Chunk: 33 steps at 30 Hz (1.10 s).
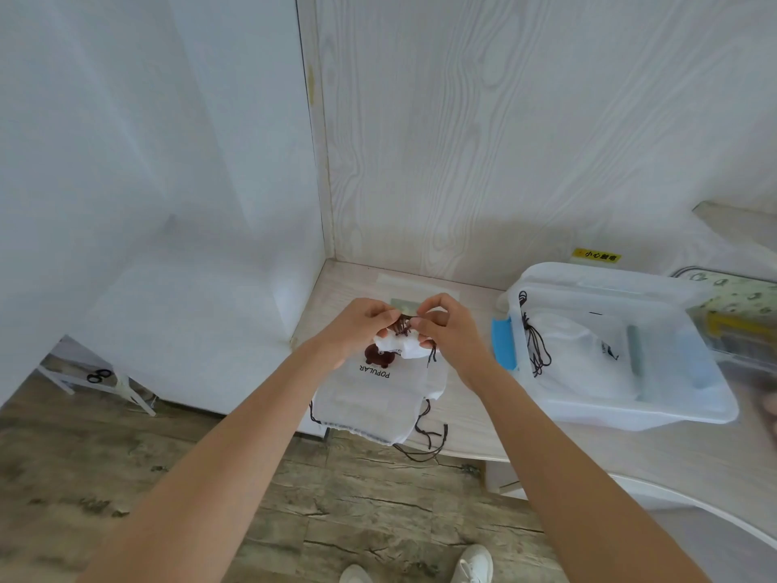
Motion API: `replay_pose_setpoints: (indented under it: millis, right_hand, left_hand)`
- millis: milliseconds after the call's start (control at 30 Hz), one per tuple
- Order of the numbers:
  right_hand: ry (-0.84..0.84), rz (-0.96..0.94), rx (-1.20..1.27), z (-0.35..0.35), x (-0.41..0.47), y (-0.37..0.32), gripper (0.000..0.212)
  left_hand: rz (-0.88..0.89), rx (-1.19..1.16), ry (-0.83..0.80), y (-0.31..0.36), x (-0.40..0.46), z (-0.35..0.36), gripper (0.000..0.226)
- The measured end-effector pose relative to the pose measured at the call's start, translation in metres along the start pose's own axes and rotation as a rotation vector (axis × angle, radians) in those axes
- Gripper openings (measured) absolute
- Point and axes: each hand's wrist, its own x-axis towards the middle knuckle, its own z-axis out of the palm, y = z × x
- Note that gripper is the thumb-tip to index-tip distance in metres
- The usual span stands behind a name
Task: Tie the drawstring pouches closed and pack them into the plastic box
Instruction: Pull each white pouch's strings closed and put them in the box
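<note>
Both hands pinching dark cord, apparently, pouch [378, 393] printed "POPULAR"

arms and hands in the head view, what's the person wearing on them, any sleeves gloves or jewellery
Both arms are bare from the bottom edge of the picture up to the hands: no sleeves show anywhere. The left hand and the right hand have no gloves. No watch, bracelet or band shows on either wrist. No rings can be made out, though the fingers are partly hidden and small in the picture.
</note>
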Motion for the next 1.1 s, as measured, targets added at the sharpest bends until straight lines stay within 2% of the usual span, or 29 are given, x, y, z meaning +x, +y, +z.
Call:
replay_pose_setpoints:
  millis: [167, 267, 400, 533, 633, 800, 967, 1100]
  right_hand:
    - [0.083, -0.238, -0.367, 0.008, -0.003, 0.004, 0.023]
    - [0.136, -0.309, -0.413, 0.012, -0.006, 0.009, 0.019]
    - [0.151, -0.265, -0.325, 0.014, -0.006, 0.013, 0.006]
    - [0.152, -0.178, -0.314, 0.015, -0.002, 0.011, 0.009]
    - [0.154, -0.183, -0.336, 0.010, -0.002, 0.006, 0.010]
    - [0.160, -0.208, -0.403, -0.010, 0.000, -0.002, 0.006]
    - [0.238, -0.159, -0.446, -0.024, -0.004, 0.002, 0.009]
    - [0.325, -0.159, -0.352, -0.026, -0.007, -0.001, 0.007]
  left_hand:
    - [-0.047, 0.053, -0.040, 0.003, 0.001, 0.001, 0.025]
    - [-0.054, 0.050, -0.042, 0.003, 0.000, 0.001, 0.028]
    - [-0.052, 0.005, -0.012, 0.001, 0.000, 0.000, 0.026]
    - [-0.009, -0.077, 0.000, 0.000, -0.002, 0.001, 0.016]
    - [0.055, -0.097, 0.076, -0.001, -0.001, -0.003, 0.007]
    - [0.168, 0.064, 0.252, -0.001, -0.002, -0.017, 0.005]
    - [0.166, 0.202, 0.419, -0.009, -0.005, -0.023, 0.004]
    - [0.150, 0.259, 0.495, -0.009, -0.005, -0.020, 0.007]
